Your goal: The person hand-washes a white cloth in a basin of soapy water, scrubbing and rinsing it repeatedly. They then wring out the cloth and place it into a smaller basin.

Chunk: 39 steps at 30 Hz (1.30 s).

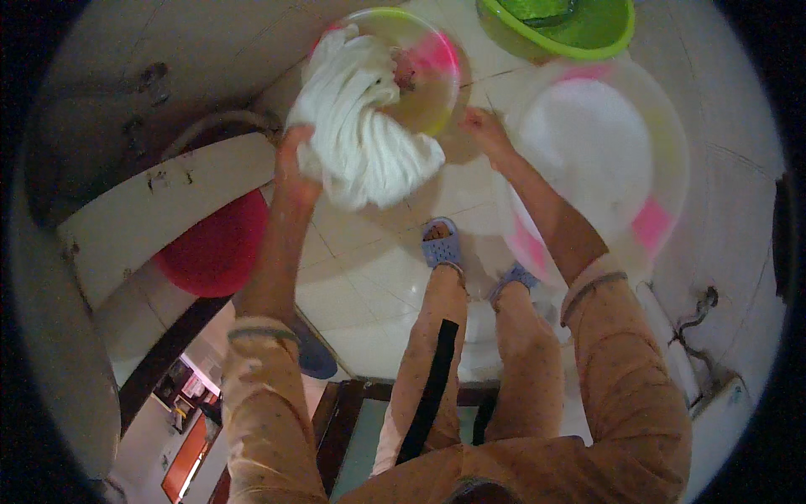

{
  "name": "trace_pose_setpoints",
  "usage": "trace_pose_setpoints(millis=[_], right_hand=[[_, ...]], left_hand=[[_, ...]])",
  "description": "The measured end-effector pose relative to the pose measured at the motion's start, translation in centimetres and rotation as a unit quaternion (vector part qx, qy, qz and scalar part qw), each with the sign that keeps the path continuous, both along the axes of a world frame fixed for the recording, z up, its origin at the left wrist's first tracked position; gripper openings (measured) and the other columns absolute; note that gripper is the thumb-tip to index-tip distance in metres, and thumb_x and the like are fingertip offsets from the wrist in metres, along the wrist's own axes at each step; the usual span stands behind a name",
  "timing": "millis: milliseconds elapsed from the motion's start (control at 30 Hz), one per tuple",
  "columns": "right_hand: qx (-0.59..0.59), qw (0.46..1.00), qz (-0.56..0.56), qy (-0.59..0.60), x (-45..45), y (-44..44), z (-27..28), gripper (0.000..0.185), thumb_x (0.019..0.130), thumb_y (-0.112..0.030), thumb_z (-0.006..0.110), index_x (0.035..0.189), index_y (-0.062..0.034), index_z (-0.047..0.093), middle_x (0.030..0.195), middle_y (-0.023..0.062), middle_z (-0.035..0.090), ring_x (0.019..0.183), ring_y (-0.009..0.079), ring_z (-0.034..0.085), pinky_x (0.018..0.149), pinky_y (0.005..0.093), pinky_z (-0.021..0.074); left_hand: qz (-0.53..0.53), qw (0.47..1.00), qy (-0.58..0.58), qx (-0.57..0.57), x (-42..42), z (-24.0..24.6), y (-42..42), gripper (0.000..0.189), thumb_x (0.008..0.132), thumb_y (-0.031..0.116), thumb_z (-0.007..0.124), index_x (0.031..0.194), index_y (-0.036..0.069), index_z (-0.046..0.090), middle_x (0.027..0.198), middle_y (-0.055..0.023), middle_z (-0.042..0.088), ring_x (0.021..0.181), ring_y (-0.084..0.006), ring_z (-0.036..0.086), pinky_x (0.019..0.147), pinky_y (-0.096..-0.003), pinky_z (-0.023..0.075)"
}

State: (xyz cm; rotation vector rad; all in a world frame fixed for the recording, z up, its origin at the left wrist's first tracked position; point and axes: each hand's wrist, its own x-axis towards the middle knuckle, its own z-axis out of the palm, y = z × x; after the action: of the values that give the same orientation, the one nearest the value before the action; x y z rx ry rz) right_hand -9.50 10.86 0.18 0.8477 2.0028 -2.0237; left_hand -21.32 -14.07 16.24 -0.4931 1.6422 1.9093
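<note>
A bunched white cloth [368, 132] hangs from my left hand [299, 167], which grips its left side. The cloth covers the left part of a round basin [456, 82] with pink and yellow-green patches; whether it touches the rim is hard to tell. My right hand [485, 132] is blurred, its fingers curled in with nothing visible in them. It is between that basin and a large whitish basin [670, 145] with pink patches, whose near left edge lies behind my right forearm.
At the top right is a green basin [554, 44] with something green inside. A red basin [214, 252] is below a pale ledge [170, 195] on the left. My feet in blue-grey slippers [441, 246] stand on the tiled floor [352, 277]. Pipes [689, 327] run along the right wall.
</note>
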Motion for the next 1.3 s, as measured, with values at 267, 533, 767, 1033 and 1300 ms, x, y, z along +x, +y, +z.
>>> trace_pose_setpoints(millis=[267, 533, 767, 1033, 1300], right_hand=[[-0.243, 0.914, -0.305, -0.111, 20.4, 3.4, 3.7, 0.023, 0.080, -0.015, 0.056, 0.098, -0.0007, 0.057, 0.078, 0.0107, 0.061, 0.067, 0.0181, 0.059, 0.066, 0.0298, 0.0481], [-0.200, 0.883, -0.404, -0.130, 28.6, 3.8, 3.7, 0.018, 0.080, -0.010, 0.052, 0.095, -0.0015, 0.058, 0.074, 0.0098, 0.060, 0.063, 0.0160, 0.058, 0.059, 0.0268, 0.0477], [-0.177, 0.917, -0.346, -0.094, 27.6, 4.7, 1.7, 0.017, 0.082, -0.011, 0.051, 0.093, -0.0005, 0.058, 0.074, 0.0089, 0.059, 0.063, 0.0150, 0.057, 0.057, 0.0256, 0.0459], [-0.167, 0.911, -0.344, -0.155, 31.2, 6.4, -0.4, 0.016, 0.082, -0.010, 0.050, 0.093, -0.0005, 0.058, 0.073, 0.0089, 0.059, 0.061, 0.0144, 0.056, 0.057, 0.0258, 0.0472], [-0.134, 0.910, -0.377, -0.106, 32.2, 10.7, -4.5, 0.018, 0.079, -0.008, 0.051, 0.094, -0.0011, 0.057, 0.074, 0.0081, 0.059, 0.061, 0.0131, 0.056, 0.056, 0.0239, 0.0478]], left_hand=[[-0.426, 0.702, 0.328, -0.467, -8.1, -9.0, 6.4, 0.061, 0.074, 0.019, 0.061, 0.129, 0.009, 0.037, 0.109, -0.0130, 0.052, 0.099, -0.0283, 0.052, 0.084, -0.0388, 0.0425], [-0.508, 0.480, 0.458, -0.549, -2.4, -11.2, 5.2, 0.060, 0.075, 0.021, 0.061, 0.129, 0.013, 0.036, 0.114, -0.0153, 0.046, 0.102, -0.0337, 0.048, 0.085, -0.0423, 0.0413], [-0.519, 0.599, 0.437, -0.426, 3.5, -10.3, 8.6, 0.053, 0.071, 0.012, 0.062, 0.121, 0.008, 0.043, 0.114, -0.0180, 0.046, 0.104, -0.0349, 0.046, 0.087, -0.0417, 0.0394], [-0.591, 0.476, 0.562, -0.329, 19.3, -14.1, 14.7, 0.040, 0.075, 0.020, 0.055, 0.113, 0.008, 0.052, 0.115, -0.0191, 0.047, 0.104, -0.0327, 0.047, 0.089, -0.0435, 0.0367], [-0.786, 0.346, 0.424, -0.288, 22.1, -19.3, 17.4, 0.026, 0.077, 0.015, 0.050, 0.101, 0.007, 0.056, 0.089, -0.0111, 0.061, 0.087, -0.0295, 0.057, 0.081, -0.0450, 0.0422]])
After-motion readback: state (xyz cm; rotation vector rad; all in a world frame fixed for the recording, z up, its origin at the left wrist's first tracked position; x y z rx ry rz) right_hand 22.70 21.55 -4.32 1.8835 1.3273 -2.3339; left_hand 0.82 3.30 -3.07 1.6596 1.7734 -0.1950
